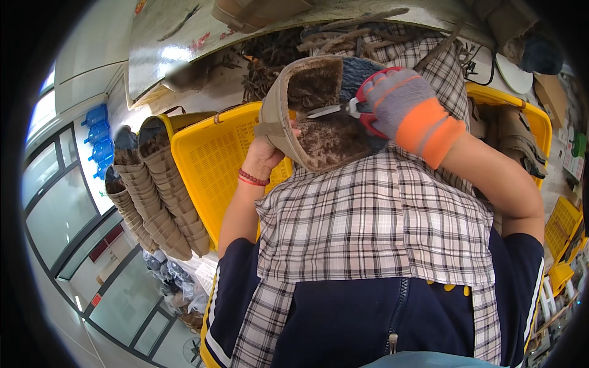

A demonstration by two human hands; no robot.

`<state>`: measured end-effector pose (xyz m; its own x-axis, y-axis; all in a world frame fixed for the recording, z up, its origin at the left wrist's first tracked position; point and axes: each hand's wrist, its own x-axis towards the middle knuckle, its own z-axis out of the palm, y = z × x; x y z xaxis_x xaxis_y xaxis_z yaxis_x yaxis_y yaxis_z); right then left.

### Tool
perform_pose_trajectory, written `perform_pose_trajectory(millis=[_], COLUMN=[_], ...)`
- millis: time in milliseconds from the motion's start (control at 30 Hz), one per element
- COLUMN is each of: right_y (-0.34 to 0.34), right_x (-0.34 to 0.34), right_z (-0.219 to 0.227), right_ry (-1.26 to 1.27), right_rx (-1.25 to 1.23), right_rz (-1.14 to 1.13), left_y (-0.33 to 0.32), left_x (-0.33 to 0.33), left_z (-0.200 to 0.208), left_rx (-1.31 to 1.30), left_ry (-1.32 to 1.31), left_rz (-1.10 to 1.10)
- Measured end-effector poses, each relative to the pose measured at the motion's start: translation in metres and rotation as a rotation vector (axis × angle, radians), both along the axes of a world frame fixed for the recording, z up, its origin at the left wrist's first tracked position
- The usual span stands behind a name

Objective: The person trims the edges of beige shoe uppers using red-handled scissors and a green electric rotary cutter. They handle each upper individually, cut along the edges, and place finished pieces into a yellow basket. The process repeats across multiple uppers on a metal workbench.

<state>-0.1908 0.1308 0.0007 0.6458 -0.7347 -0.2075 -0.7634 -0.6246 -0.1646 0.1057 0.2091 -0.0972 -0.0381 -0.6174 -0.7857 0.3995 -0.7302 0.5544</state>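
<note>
Holds boot top in left hand, scissors at its mouth in right hand. Appears mid-work; cannot class stacks left of boot top as finished.

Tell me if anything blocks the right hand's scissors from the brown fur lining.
Nothing visible does: the right hand holds the scissors with the blades over the fur lining. The left hand grips the tan piece's left rim, close by but not between.

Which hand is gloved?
The right hand, in grey and orange, holding the red-handled cutter; the left hand, gripping the fur-lined piece, is ungloved.
</note>
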Motion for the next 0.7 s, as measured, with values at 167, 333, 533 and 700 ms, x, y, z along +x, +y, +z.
perform_pose_trajectory(millis=[167,333,533,700], right_y=[0.0,0.002,-0.001,0.024], right_x=[-0.021,-0.031,-0.033,-0.038], right_z=[0.008,0.0,-0.008,-0.005], right_ry=[-0.03,-0.121,-0.262,-0.979], right_rx=[0.042,-0.007,-0.113,0.3], right_rz=[-0.08,-0.13,-0.136,-0.662], left_y=[-0.002,-0.007,-0.028,-0.058], left_x=[-0.005,-0.008,-0.028,-0.062], left_z=[0.001,-0.007,-0.029,0.03], left_rx=[-0.003,-0.243,-0.293,-0.842], left_ry=[-0.028,0.062,0.254,-0.369], left_rz=[0.002,0.028,0.272,-0.278])
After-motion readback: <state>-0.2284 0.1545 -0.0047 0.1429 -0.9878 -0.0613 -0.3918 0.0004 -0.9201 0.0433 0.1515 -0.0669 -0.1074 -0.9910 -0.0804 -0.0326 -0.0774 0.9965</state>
